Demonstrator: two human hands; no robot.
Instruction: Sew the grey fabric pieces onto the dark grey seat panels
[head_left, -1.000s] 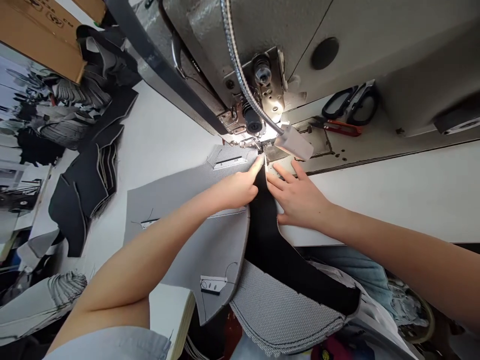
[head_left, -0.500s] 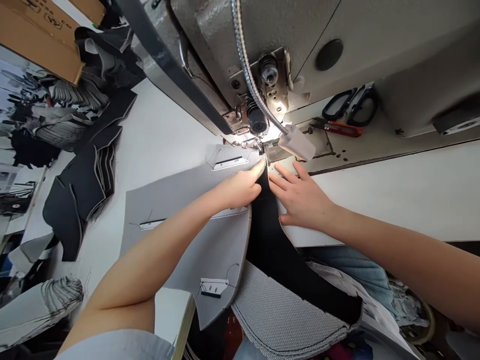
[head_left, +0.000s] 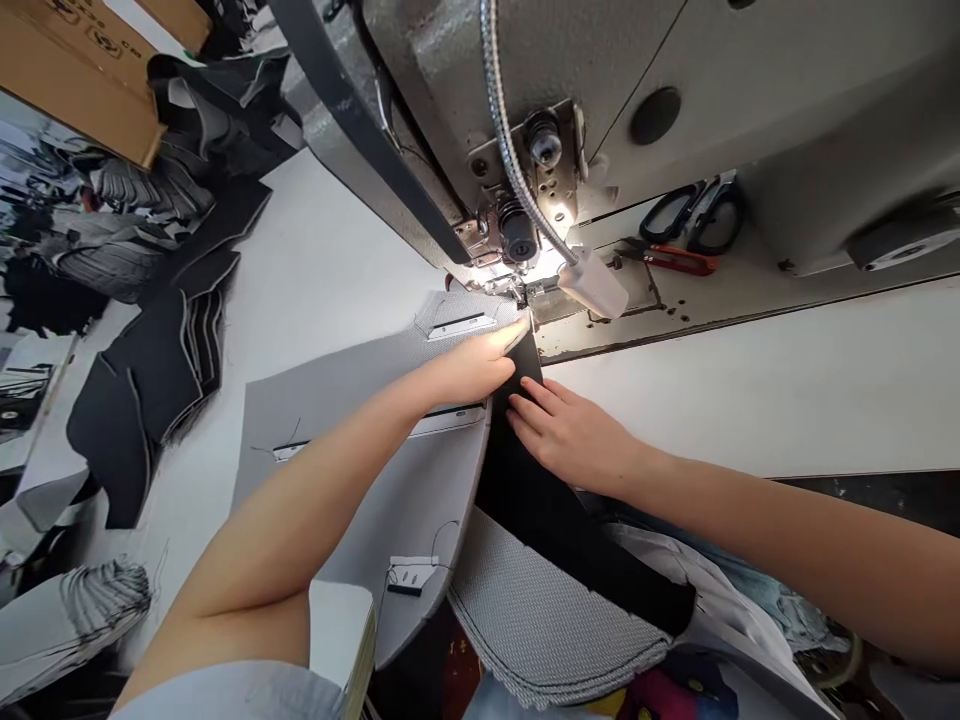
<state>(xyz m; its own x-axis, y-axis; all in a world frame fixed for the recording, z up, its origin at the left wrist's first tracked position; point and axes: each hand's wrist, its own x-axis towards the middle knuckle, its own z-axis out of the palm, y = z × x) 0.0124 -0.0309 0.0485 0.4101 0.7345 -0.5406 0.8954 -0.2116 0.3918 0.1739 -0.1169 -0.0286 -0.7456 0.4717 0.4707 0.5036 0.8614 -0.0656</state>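
My left hand (head_left: 480, 368) is closed on the grey fabric panel (head_left: 360, 390), its index finger reaching along the seam edge close to the needle area of the sewing machine (head_left: 517, 235). White strips with loose threads are attached to the panel. Beside it runs a curved black fabric strip (head_left: 540, 500), which meets the grey panel under the presser foot. My right hand (head_left: 574, 430) lies over the strip's right edge, fingers on top and thumb hidden from sight. A light grey textured fabric part (head_left: 555, 620) joins the strip and hangs toward my lap.
Black-handled scissors (head_left: 694, 215) and red thread snips (head_left: 675, 260) lie on the machine bed. A small lamp (head_left: 596, 283) lights the needle area. Stacked dark fabric pieces (head_left: 150, 370) lie on the white table (head_left: 300, 240) at left, near a cardboard box (head_left: 82, 75).
My right hand has moved from flat on the machine bed and table beside the strip onto the black strip, nearer me. The fabric's lower part has swung slightly left.
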